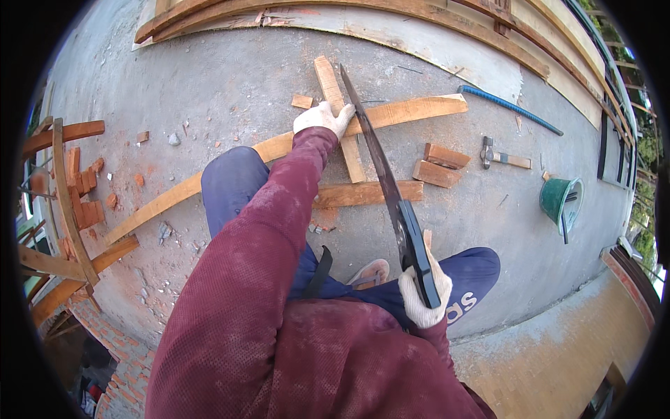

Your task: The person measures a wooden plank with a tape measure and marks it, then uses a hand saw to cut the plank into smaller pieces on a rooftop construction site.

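My left hand (324,119), in a white work glove, is closed on a short wooden board (328,78) laid crosswise over a long plank (419,107). My right hand (427,297), also gloved, grips the dark handle of a handsaw (380,164). The saw's long blade points away from me, just right of the short board, and passes over the plank. Whether its teeth touch the wood I cannot tell. Closer to me lies another piece of wood (370,193), below the near end of the short board.
Two wooden blocks (438,173) lie right of the saw, beside a hammer (506,159). Farther right stands a green bucket (555,201) with tools in it. A blue bar (509,109) lies beyond. Broken bricks (85,183) and timber frames (66,202) are at left; long beams (391,10) edge the far side.
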{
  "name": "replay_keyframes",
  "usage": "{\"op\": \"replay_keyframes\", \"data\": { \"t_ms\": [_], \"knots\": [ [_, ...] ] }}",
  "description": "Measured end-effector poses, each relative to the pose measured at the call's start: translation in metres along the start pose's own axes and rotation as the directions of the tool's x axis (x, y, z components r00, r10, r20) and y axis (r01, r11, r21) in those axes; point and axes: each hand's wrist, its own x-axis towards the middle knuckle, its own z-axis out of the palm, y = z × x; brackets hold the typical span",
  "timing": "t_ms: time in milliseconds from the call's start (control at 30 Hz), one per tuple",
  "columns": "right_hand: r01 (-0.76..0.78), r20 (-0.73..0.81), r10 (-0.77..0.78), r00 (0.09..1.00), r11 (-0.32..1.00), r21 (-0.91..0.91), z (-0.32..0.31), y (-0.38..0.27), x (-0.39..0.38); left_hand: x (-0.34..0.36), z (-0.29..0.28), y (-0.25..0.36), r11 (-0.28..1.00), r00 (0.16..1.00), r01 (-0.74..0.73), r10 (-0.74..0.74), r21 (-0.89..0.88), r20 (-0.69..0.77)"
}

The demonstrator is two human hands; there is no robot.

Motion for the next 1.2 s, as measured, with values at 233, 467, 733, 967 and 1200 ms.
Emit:
{"op": "replay_keyframes", "data": {
  "t_ms": [233,467,733,967,1200],
  "knots": [
    [0.131,-0.068,-0.128,0.989,0.991,0.041,0.041,0.032,0.079,-0.001,0.002,0.011,0.999,0.999,-0.05,0.05,-0.004,-0.019],
    [0.09,-0.047,-0.092,0.995,0.995,-0.041,0.005,0.011,0.009,0.005,0.002,0.0,1.0,1.0,-0.006,0.006,0.013,-0.001],
    [0.179,-0.043,-0.175,0.984,0.978,0.104,0.044,0.049,0.099,0.002,0.011,0.01,0.999,0.997,-0.045,0.044,-0.017,-0.066],
    [0.013,-0.022,-0.014,1.0,0.997,-0.075,-0.008,-0.003,-0.005,0.009,0.017,-0.006,0.999,0.99,-0.035,0.029,-0.036,-0.137],
    [0.023,0.058,-0.024,0.998,0.999,0.022,0.033,0.046,0.074,0.002,0.018,0.007,0.998,0.995,-0.052,0.049,-0.037,-0.088]
  ]
}}
